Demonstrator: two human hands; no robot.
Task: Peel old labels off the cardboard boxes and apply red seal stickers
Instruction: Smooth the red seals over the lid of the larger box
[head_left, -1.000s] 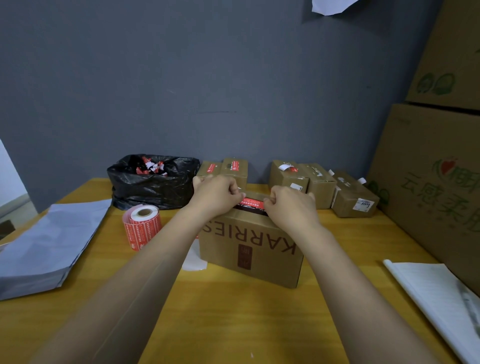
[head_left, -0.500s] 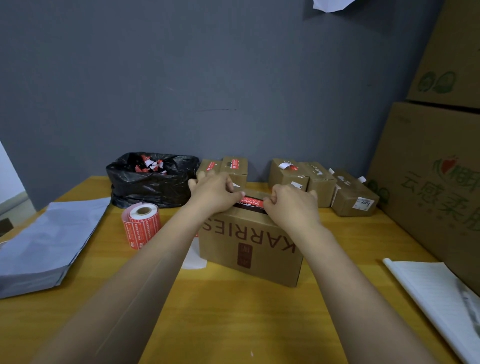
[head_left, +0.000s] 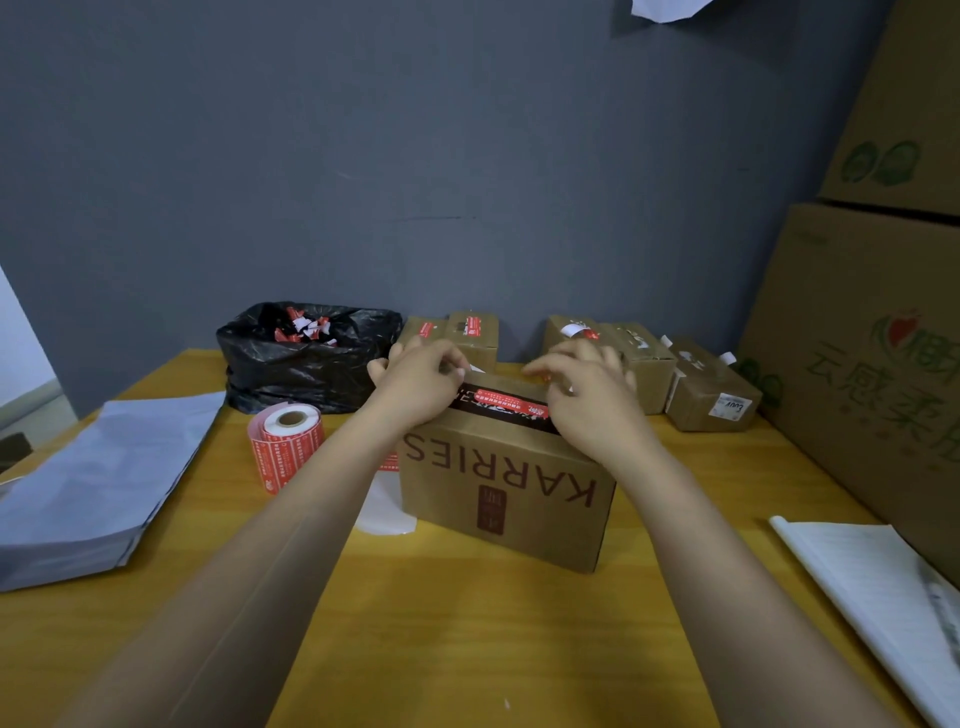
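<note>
Curled in is the grip of the left hand (head_left: 421, 382): its fingers bend down onto the top of the brown box (head_left: 498, 493) at the left end of the red seal sticker (head_left: 511, 408). A small white bit (head_left: 474, 369) shows right by the fingertips, but I cannot tell if the fingers pinch it or only press there. On the right hand (head_left: 587, 397) the grip is apart, with fingers spread and loosely bent over the right end of the sticker. The red seal sticker lies flat on a dark strip on top of the box, between the two hands. The box stands in the middle of the yellow bench (head_left: 467, 639), and its front says KARRIES upside down. Just left of the box stands a roll of red stickers (head_left: 285, 447), and a white paper scrap (head_left: 387, 512) lies by the box's bottom left corner. Behind the roll sits a black bag (head_left: 291, 364) with red and white scraps inside. Small brown boxes (head_left: 711, 395) line up at the back by the grey wall (head_left: 415, 156). A pile of grey bags (head_left: 88, 499) lies at the left, white paper (head_left: 878, 587) lies at the right, and big cartons (head_left: 857, 364) are stacked beside it.
</note>
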